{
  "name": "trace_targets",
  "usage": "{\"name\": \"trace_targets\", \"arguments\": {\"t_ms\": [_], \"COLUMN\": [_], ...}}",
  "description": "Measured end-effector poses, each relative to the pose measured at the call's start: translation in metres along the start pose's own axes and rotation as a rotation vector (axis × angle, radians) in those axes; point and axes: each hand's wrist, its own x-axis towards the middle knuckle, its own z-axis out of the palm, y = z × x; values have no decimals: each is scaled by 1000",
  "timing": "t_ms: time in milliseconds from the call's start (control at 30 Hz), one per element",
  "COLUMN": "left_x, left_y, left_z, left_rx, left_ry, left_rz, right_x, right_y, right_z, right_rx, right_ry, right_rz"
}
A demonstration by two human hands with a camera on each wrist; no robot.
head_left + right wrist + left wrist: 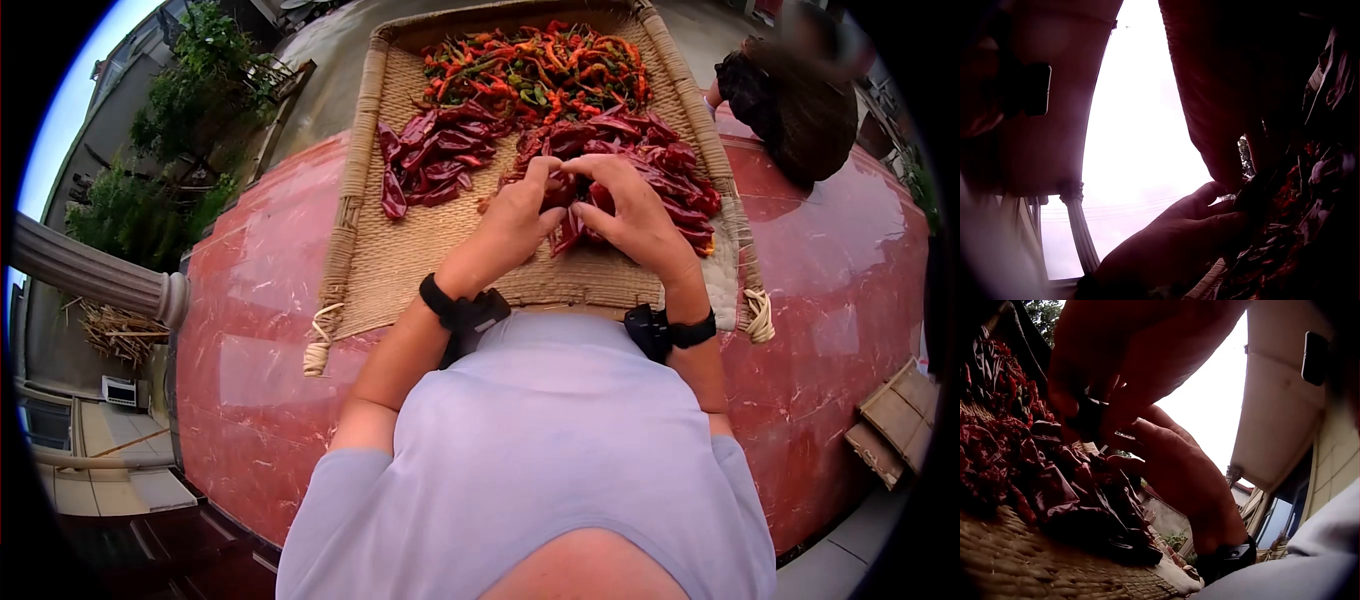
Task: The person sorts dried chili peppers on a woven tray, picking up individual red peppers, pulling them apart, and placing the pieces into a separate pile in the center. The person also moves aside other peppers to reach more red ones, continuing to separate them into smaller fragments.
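Observation:
Both hands meet over a heap of dark red dried chili peppers (640, 165) on a woven tray (400, 280). My left hand (510, 222) and right hand (632, 212) curl their fingers and thumbs toward each other around a dark red chili pepper (562, 188). In the left wrist view, the left hand (1147, 350) looms at the top, the right hand (1179, 472) comes from below, and a dark pepper (1090, 415) shows between the fingertips. The right wrist view is very dark; there the left hand (1172, 234) reaches toward the shadowed right hand (1229, 81).
A smaller pile of dark red chilies (440, 155) lies left on the tray. Thinner red, orange and green chilies (540, 70) cover its far end. Red polished floor (260, 400) surrounds it. Another person (800, 100) is at the back right; a column (110, 270) stands left.

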Motion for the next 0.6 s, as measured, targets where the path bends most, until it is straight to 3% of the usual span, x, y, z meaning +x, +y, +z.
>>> {"name": "trace_targets", "arguments": {"t_ms": [33, 67, 200, 367, 467, 500, 600], "left_x": [0, -1, -4, -10, -13, -18, -34], "left_y": [2, 5, 0, -1, -17, -45, -70], "left_z": [0, -3, -7, -21, -55, -67, -99], "left_rx": [-53, -56, -87, -60, 223, 415, 841], "left_ry": [14, -3, -18, -21, 121, 207, 213], "left_rz": [47, 42, 24, -31, -302, -245, -467], "right_x": [1, 1, 4, 2, 1, 0, -1], "right_y": [3, 4, -6, 2, 13, 15, 26], "right_z": [3, 4, 6, 4, -5, -7, -17], "right_rx": [-44, 105, 250, 172, 190, 216, -1], "right_ry": [8, -48, -63, -72, 77, 138, 281], "right_rz": [-100, 21, 193, 212, 233, 255, 269]}}
